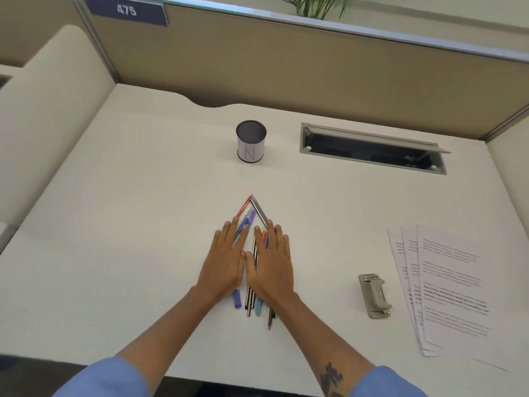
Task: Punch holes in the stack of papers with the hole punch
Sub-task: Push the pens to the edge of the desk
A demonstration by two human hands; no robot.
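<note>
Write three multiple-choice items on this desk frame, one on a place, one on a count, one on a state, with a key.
1. Where does the hole punch lie?
A. Just left of the papers
B. Inside the pen cup
C. Under the hands

2. How many fanned sheets show?
A. One
B. Three
C. Six

3. What are the hands doing?
A. Pressing the punch
B. Lifting the papers
C. Lying flat on a bunch of pens and pencils

Key: 1 A, the punch sits on the desk beside the sheets. 2 B, three top edges are visible. 3 C, the left hand and right hand cover the bunch, palms down.
</note>
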